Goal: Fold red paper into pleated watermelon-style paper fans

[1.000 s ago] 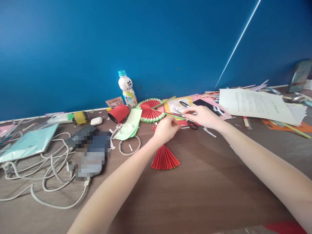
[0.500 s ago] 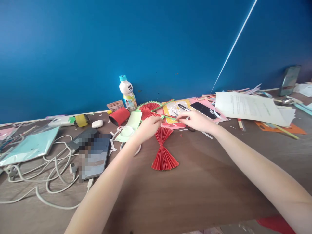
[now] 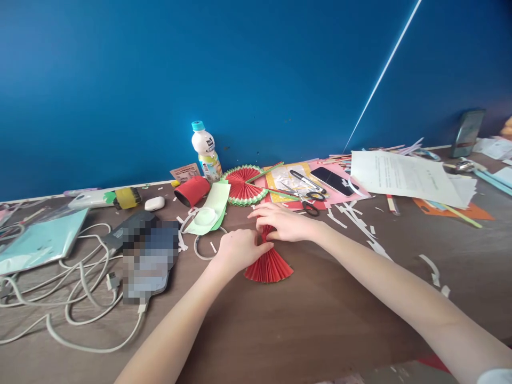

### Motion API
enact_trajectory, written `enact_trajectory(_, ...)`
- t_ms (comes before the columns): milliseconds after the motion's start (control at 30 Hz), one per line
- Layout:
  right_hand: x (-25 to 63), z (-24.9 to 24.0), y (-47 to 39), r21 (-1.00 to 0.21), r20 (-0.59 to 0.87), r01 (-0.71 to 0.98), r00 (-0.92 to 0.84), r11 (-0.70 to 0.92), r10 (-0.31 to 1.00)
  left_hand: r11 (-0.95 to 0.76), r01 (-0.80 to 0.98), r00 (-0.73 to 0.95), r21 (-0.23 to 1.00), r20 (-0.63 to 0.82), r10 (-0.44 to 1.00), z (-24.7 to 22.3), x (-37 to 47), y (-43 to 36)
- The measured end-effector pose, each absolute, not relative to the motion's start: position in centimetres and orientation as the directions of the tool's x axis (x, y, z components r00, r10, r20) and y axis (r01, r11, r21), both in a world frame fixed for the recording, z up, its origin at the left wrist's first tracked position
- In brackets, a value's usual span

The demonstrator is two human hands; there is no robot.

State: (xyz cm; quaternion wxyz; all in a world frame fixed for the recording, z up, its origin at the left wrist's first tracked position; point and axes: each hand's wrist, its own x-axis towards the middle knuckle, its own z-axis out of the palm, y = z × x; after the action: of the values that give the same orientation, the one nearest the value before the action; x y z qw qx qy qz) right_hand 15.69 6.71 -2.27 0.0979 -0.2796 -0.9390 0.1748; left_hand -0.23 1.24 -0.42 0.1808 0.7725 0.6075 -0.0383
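A red pleated paper piece (image 3: 270, 266) lies on the brown table, its lower half fanned out toward me. My left hand (image 3: 242, 248) is closed at its narrow middle, thumb and fingers on the folds. My right hand (image 3: 282, 221) reaches over its upper half, closed on the paper with fingers bent. That upper half is mostly hidden under my hands. Behind them lies a round red and green pleated rosette (image 3: 244, 185) with thin sticks across it. Black-handled scissors (image 3: 310, 207) rest on the papers just beyond my right hand.
A bottle (image 3: 207, 154) and a red roll (image 3: 192, 191) stand and lie at the back. Phones, white cables (image 3: 82, 277) and a blue-green packet (image 3: 44, 240) are at the left. A black phone (image 3: 333, 180), white paper strips and printed sheets (image 3: 404, 176) are at the right.
Both hands have come back toward me from beside the rosette and scissors, onto the red pleated piece. The scissors and white strips are now uncovered.
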Motion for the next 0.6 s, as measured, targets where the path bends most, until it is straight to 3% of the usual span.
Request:
enact_trajectory(200,15.4,-1.0,6.8,-0.384,0.118,0.525,-0.788,0.760,0.604,-0.225,0.916,0.298,0.332,-0.186,0.936,-0.1,-1.6,1.7)
enact_trajectory(467,14.8,0.2,5.6,-0.180,0.162,0.541,-0.807,0.821,0.568,-0.366,0.867,0.400,0.339,-0.032,0.916,0.5,-1.9,1.8)
enact_trajectory(600,14.7,0.2,5.4,-0.185,0.162,0.526,-0.817,0.830,0.554,-0.403,0.811,0.460,0.424,-0.039,0.887,1.1,-2.6,1.8)
